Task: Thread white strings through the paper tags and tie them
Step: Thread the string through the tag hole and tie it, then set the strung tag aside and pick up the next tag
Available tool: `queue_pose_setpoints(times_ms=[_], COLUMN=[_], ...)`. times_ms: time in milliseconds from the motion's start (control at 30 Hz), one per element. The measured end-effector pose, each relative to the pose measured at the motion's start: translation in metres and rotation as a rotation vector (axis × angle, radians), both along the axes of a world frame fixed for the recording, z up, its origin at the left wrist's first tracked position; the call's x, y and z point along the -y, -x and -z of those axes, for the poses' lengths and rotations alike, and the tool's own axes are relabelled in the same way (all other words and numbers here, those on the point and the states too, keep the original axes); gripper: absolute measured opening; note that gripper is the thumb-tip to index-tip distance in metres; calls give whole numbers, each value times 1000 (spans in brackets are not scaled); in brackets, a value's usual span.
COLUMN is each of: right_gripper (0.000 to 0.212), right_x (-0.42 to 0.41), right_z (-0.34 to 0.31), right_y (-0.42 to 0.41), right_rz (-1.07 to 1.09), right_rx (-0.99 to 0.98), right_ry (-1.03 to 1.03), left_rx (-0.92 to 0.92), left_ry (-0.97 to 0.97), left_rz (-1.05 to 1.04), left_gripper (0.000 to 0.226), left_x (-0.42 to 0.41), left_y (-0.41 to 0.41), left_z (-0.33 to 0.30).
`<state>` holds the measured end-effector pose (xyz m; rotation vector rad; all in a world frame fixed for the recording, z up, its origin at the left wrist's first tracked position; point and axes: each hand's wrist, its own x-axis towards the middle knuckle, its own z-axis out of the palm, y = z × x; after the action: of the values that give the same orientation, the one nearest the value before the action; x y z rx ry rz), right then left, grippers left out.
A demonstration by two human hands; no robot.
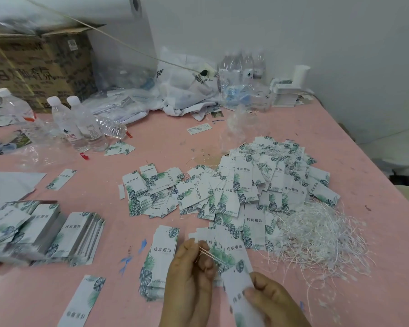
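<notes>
Left hand: the left hand (pixel 189 274) pinches a white string (pixel 209 253) between thumb and fingertips, fingers curled
Right hand: the right hand (pixel 272 300) pinches the lower end of a paper tag (pixel 239 283) between thumb and fingers
Where: tag and string are held just above the pink table (pixel 151 142) at the near edge, the string running toward the tag's upper end; whether it is through the hole, I cannot tell
Tag feel: light, stiffish card, likely creases if squeezed; best held by its edges, clear of the hole
String feel: thin, limp, prone to slip and tangle; grip close to its tip
Supply: loose strings (pixel 316 232) beside the heap of tags (pixel 246 185)
</notes>
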<state>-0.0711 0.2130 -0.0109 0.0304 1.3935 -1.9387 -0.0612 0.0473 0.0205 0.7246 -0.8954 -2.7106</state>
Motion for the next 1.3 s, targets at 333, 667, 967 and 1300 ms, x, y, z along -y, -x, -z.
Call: queue_pose_setpoints(times_ms=[333,667,967,1300], right_gripper=[32,31,17,23], right_x=[12,11,12,30], right_z=[-2,-8,-39,-54], right_y=[1,2,96,215], right_rz=[377,450,493,385], right_rx=[259,191,-39,-595], right_ry=[205,127,-99,-780], left_rx=[82,-131,-151,-180], left_ry=[728,1543,1530,1566], left_rz=[92,102,96,151], left_gripper=[3,15,14,24], left_x=[-35,-23,-23,-26], left_y=[-20,-20,-22,-22], left_z=[42,46,46,66])
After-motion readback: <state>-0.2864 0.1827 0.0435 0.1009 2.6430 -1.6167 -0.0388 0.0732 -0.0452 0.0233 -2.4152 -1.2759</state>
